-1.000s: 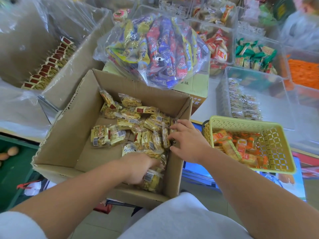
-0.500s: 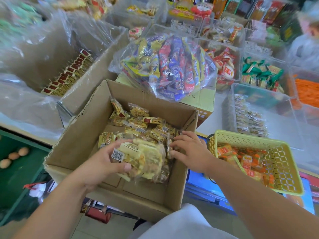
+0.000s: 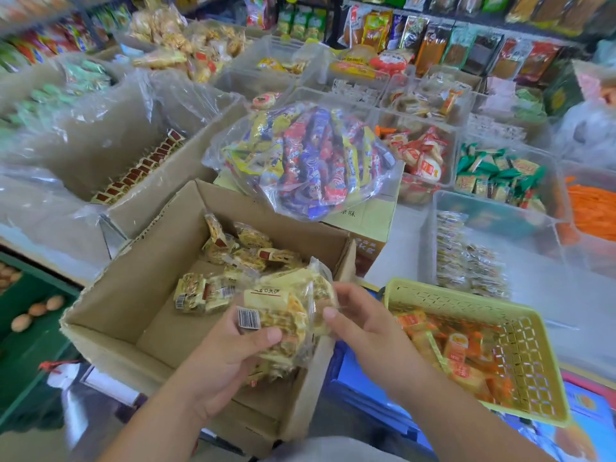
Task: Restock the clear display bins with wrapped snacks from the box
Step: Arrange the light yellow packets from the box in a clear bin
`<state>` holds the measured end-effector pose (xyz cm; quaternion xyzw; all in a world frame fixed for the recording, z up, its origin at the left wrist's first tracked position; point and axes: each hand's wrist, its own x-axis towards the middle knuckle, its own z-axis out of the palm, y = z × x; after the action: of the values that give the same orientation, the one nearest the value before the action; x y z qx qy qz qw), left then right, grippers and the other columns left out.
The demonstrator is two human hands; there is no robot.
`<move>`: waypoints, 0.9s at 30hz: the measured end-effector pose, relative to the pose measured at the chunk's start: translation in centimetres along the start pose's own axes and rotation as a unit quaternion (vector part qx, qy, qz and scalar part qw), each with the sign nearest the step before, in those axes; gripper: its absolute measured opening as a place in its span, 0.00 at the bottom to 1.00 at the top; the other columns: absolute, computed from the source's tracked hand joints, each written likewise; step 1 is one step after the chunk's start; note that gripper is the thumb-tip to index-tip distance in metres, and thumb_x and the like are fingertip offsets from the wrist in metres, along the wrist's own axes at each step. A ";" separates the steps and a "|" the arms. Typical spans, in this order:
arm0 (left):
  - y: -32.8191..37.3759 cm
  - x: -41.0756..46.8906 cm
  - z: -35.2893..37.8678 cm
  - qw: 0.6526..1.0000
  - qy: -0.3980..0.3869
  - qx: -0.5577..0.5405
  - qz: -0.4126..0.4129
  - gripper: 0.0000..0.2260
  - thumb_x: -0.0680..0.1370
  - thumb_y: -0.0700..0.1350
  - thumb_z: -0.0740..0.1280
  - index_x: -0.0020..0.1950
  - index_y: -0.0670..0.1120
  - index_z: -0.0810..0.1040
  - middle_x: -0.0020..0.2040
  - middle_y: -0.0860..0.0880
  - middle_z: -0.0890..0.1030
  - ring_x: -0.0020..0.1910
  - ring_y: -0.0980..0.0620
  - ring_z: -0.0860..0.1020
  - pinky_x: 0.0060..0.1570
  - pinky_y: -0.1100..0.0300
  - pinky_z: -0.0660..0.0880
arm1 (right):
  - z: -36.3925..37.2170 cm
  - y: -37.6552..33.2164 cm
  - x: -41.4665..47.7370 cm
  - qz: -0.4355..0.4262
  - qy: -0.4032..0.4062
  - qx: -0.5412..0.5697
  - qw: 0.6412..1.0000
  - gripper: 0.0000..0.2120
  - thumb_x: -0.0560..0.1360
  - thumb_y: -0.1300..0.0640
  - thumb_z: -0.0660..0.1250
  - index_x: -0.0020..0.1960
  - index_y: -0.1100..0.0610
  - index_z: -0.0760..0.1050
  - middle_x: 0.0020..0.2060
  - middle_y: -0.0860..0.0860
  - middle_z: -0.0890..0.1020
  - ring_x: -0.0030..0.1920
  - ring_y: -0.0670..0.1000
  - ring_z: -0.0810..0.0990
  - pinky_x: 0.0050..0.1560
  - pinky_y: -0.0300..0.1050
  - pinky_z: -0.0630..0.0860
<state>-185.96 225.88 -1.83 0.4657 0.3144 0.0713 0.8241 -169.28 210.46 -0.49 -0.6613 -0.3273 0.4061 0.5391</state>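
Two-handed beside a yellow basket [image 3: 466,299] of orange packs [image 3: 461,353], bag of sweets [image 3: 310,161] ahead: curls left hand [image 3: 230,355] and right hand [image 3: 363,323] round a snack bundle [image 3: 286,305] over the part-filled box [image 3: 140,271].

In the lower centre of the frame, the left hand [image 3: 230,355] grips a bundle of yellow wrapped snacks [image 3: 286,305] from below, with the thumb on top beside a barcode. The right hand [image 3: 363,318] pinches the right side of the bundle. Both are above the near right corner of the open cardboard box [image 3: 133,278], where loose snacks [image 3: 233,251] lie. At the lower right stands a yellow basket [image 3: 466,301] with orange packets. Above it, a clear bin [image 3: 430,235] holds a few snacks.
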 end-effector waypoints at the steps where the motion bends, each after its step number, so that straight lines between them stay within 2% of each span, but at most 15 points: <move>1: -0.4 0.0 1.4 1.000 0.002 -0.005 0.005 0.49 0.57 0.47 0.87 0.74 0.44 0.70 0.64 0.37 0.82 0.64 0.37 0.80 0.62 0.43 0.75 | -1.1 0.1 -0.5 -0.001 0.006 0.013 1.000 0.13 0.77 0.42 0.68 0.61 0.41 0.77 0.57 0.45 0.83 0.59 0.48 0.82 0.60 0.53 0.79; 2: -0.8 0.1 2.8 1.000 0.010 -0.011 0.011 0.46 0.59 0.43 0.85 0.74 0.44 0.71 0.64 0.37 0.82 0.63 0.37 0.81 0.60 0.44 0.77 | -2.4 0.2 -1.0 -0.002 0.009 0.021 1.000 0.13 0.76 0.41 0.68 0.59 0.41 0.77 0.57 0.45 0.84 0.58 0.49 0.82 0.59 0.54 0.79; 5: -2.8 0.4 7.5 0.998 0.057 -0.025 0.031 0.41 0.58 0.41 0.83 0.70 0.44 0.74 0.60 0.38 0.84 0.57 0.40 0.84 0.50 0.52 0.82 | -6.7 0.6 -2.8 -0.014 0.025 0.010 1.000 0.09 0.76 0.46 0.69 0.56 0.43 0.79 0.54 0.45 0.84 0.55 0.48 0.82 0.55 0.44 0.79; 6: -3.5 0.6 9.2 0.996 0.074 -0.023 0.037 0.40 0.57 0.42 0.84 0.68 0.46 0.76 0.59 0.40 0.85 0.56 0.41 0.85 0.49 0.53 0.82 | -8.3 0.8 -3.5 -0.018 0.032 -0.005 0.999 0.09 0.76 0.48 0.70 0.56 0.46 0.79 0.53 0.46 0.84 0.55 0.48 0.82 0.56 0.45 0.77; 8: -5.0 1.3 12.5 0.993 0.101 -0.021 0.050 0.36 0.57 0.39 0.85 0.63 0.48 0.79 0.56 0.41 0.86 0.53 0.43 0.86 0.45 0.56 0.82 | -11.7 1.6 -5.0 -0.017 0.049 -0.014 0.999 0.12 0.75 0.49 0.71 0.57 0.50 0.79 0.53 0.47 0.84 0.56 0.50 0.81 0.59 0.53 0.77; 10: -6.2 2.4 15.5 0.989 0.128 -0.027 0.063 0.32 0.59 0.34 0.83 0.61 0.47 0.79 0.52 0.42 0.87 0.47 0.45 0.87 0.39 0.59 0.82 | -15.1 2.6 -6.4 -0.018 0.067 -0.010 0.998 0.12 0.74 0.50 0.72 0.57 0.48 0.79 0.51 0.49 0.84 0.55 0.53 0.82 0.59 0.57 0.78; 12: -7.4 3.4 18.4 0.984 0.159 -0.040 0.064 0.30 0.61 0.35 0.78 0.62 0.46 0.78 0.50 0.42 0.88 0.45 0.45 0.87 0.36 0.58 0.83 | -18.3 3.7 -7.8 -0.027 0.087 0.017 0.996 0.10 0.74 0.55 0.74 0.53 0.46 0.78 0.47 0.51 0.84 0.50 0.55 0.83 0.52 0.50 0.81; 14: -8.4 4.1 20.9 0.980 0.185 -0.045 0.059 0.26 0.63 0.38 0.77 0.61 0.44 0.78 0.50 0.41 0.87 0.44 0.44 0.87 0.35 0.55 0.83 | -21.3 4.8 -9.2 -0.060 0.126 -0.028 0.990 0.17 0.74 0.63 0.74 0.51 0.42 0.77 0.45 0.44 0.83 0.46 0.45 0.83 0.47 0.35 0.77; 16: -9.4 4.6 22.9 0.977 0.207 -0.033 0.046 0.25 0.64 0.42 0.78 0.61 0.45 0.79 0.52 0.42 0.87 0.46 0.42 0.87 0.39 0.50 0.84 | -23.9 5.7 -10.3 -0.114 0.171 -0.134 0.969 0.24 0.71 0.70 0.72 0.50 0.40 0.74 0.50 0.39 0.82 0.51 0.40 0.81 0.49 0.30 0.74; 18: -10.3 5.1 24.6 0.975 0.218 -0.027 0.026 0.25 0.65 0.44 0.78 0.61 0.47 0.79 0.54 0.43 0.87 0.50 0.42 0.87 0.47 0.46 0.84 | -26.0 6.6 -11.1 -0.190 0.194 -0.233 0.934 0.28 0.66 0.73 0.70 0.52 0.41 0.73 0.58 0.40 0.79 0.60 0.44 0.78 0.57 0.36 0.74; 20: -10.9 5.6 26.3 0.976 0.217 -0.022 0.010 0.25 0.64 0.46 0.78 0.61 0.50 0.80 0.55 0.45 0.87 0.52 0.42 0.86 0.50 0.44 0.83 | -27.6 7.5 -11.6 -0.236 0.194 -0.263 0.915 0.28 0.65 0.74 0.71 0.52 0.45 0.73 0.61 0.43 0.77 0.64 0.49 0.76 0.60 0.42 0.75; 22: -11.1 6.2 27.8 0.978 0.210 -0.012 -0.001 0.28 0.62 0.49 0.80 0.61 0.52 0.81 0.57 0.46 0.87 0.55 0.42 0.85 0.53 0.42 0.82 | -28.6 8.2 -11.9 -0.254 0.193 -0.260 0.911 0.26 0.65 0.74 0.72 0.52 0.47 0.73 0.62 0.45 0.76 0.67 0.50 0.75 0.61 0.46 0.76; 23: -11.1 6.4 28.5 0.979 0.205 -0.006 -0.003 0.28 0.61 0.50 0.80 0.61 0.53 0.81 0.57 0.47 0.86 0.56 0.43 0.85 0.54 0.41 0.82 | -28.9 8.5 -12.0 -0.258 0.193 -0.255 0.912 0.25 0.65 0.73 0.73 0.51 0.48 0.73 0.62 0.45 0.76 0.68 0.50 0.74 0.61 0.45 0.75; 25: -10.8 6.9 29.7 0.981 0.195 0.003 -0.002 0.27 0.62 0.50 0.80 0.60 0.55 0.82 0.57 0.49 0.87 0.54 0.45 0.86 0.53 0.40 0.83 | -29.7 9.0 -12.2 -0.261 0.193 -0.246 0.913 0.23 0.65 0.70 0.75 0.51 0.49 0.73 0.62 0.45 0.77 0.70 0.47 0.72 0.64 0.38 0.72; 27: -10.4 7.4 30.7 0.981 0.192 0.017 0.002 0.32 0.62 0.50 0.81 0.65 0.55 0.79 0.58 0.50 0.86 0.54 0.47 0.86 0.51 0.42 0.83 | -30.5 9.3 -12.1 -0.252 0.198 -0.238 0.917 0.21 0.65 0.66 0.78 0.50 0.50 0.74 0.62 0.45 0.77 0.71 0.46 0.72 0.62 0.30 0.69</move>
<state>-163.93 200.93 -2.35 0.4582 0.4667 0.1555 0.7403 -147.71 184.39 -4.64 -0.7325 -0.4568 0.0274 0.5041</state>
